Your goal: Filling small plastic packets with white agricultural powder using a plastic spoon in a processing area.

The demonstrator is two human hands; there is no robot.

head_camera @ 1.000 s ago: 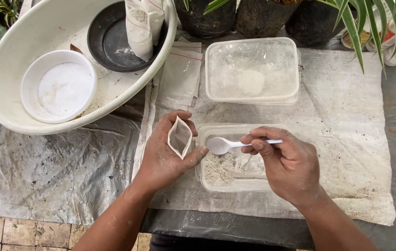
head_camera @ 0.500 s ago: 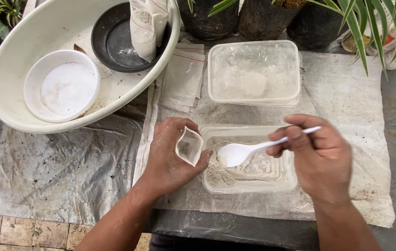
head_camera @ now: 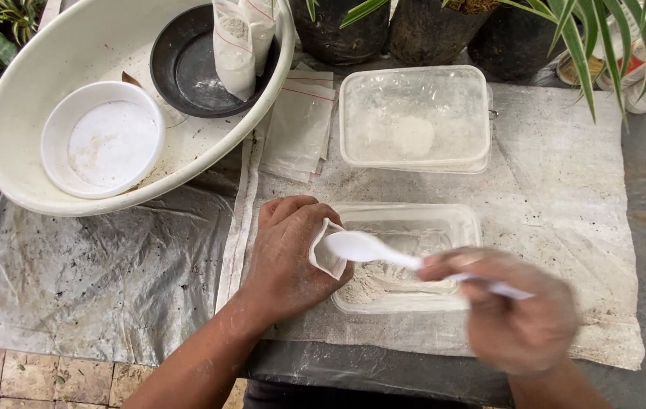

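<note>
Left hand (head_camera: 289,257) pinches a small bag (head_camera: 325,250) open; blurred right hand (head_camera: 516,314), at 4 o'clock, grips a white spoon (head_camera: 368,248) at its mouth; filling looks underway; 2 filled bags (head_camera: 240,38) stand at 12 o'clock.

right hand (head_camera: 516,322) motion-blurred, pots (head_camera: 421,26) cropped

We see two bare forearms with no sleeves, watch, rings or gloves. The left hand (head_camera: 289,257) and its forearm carry a dusting of pale powder, with specks along the wrist. The right hand (head_camera: 516,314) is blurred; we cannot make out its fingers or any marks on it.
</note>
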